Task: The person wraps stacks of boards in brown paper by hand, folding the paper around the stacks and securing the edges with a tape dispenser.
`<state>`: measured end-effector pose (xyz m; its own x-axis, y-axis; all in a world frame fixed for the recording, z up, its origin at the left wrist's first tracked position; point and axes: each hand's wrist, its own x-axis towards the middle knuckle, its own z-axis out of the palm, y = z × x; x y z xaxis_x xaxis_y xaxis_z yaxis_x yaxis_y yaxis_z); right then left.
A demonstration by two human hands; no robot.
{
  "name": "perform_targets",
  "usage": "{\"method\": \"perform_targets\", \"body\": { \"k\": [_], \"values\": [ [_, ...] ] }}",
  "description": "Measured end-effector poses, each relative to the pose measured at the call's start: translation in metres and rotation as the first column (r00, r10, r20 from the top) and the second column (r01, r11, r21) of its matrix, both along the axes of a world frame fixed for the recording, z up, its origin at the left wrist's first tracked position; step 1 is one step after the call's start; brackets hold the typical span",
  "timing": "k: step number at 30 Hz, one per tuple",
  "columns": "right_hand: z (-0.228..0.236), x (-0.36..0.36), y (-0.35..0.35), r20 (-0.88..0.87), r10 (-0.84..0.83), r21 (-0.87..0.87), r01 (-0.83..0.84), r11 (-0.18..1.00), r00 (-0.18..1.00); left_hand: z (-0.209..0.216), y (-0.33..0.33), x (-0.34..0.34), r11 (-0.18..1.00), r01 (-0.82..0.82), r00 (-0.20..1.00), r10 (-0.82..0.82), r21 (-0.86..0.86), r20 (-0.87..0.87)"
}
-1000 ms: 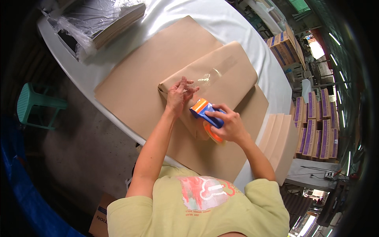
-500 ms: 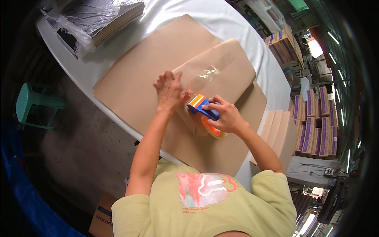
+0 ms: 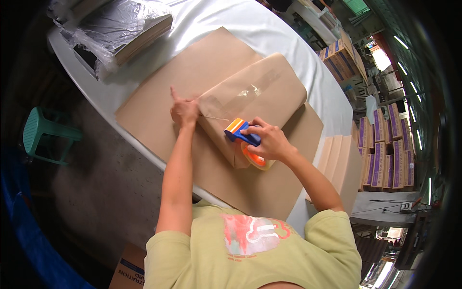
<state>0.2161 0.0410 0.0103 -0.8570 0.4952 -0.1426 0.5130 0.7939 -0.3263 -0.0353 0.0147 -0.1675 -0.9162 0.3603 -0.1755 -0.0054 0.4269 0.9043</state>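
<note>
A blue tape dispenser (image 3: 247, 137) with an orange and white front and a clear roll on an orange core is gripped in my right hand (image 3: 271, 141). It sits over the near left end of a brown paper-wrapped package (image 3: 269, 94), which has shiny clear tape across its top. My left hand (image 3: 185, 111) rests against the package's left corner, index finger stretched out and the other fingers partly hidden. Between that hand and the dispenser runs a thin line that looks like tape. Under the package lie large brown paper sheets (image 3: 202, 62).
The table has a white cover (image 3: 317, 72). A plastic-wrapped stack (image 3: 130, 33) stands far left, folded brown wrapped packages (image 3: 339, 161) at the right. A green stool (image 3: 48, 132) is on the floor at left. Stacked cartons (image 3: 385, 149) stand beyond the table.
My left hand has slid left, off the package's top to its left corner, its index finger now extended. The dispenser in my right hand has shifted slightly left.
</note>
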Motion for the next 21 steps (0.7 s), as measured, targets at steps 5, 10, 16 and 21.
{"method": "perform_targets", "body": {
  "k": [5, 10, 16, 21],
  "values": [
    [-0.005, 0.016, 0.006, -0.001, -0.023, -0.024, 0.023, 0.999, 1.000, 0.063, -0.007, 0.042, 0.928, 0.094, 0.880, 0.092, 0.360, -0.466],
    [-0.002, 0.010, 0.006, 0.109, -0.011, -0.057, 0.017, 0.998, 0.994, 0.075, -0.044, 0.100, 0.352, 0.913, 0.142, -0.746, -0.205, -0.650],
    [0.000, 0.006, 0.011, 0.088, 0.078, -0.065, -0.073, 0.995, 0.993, 0.069, -0.050, 0.085, 0.267, 0.860, 0.056, -0.896, -0.435, -0.440],
    [0.010, 0.005, 0.013, 0.104, 0.097, -0.165, -0.079, 0.983, 0.990, 0.074, -0.051, 0.084, 0.251, 0.853, 0.053, -0.914, -0.458, -0.402]
  ]
}}
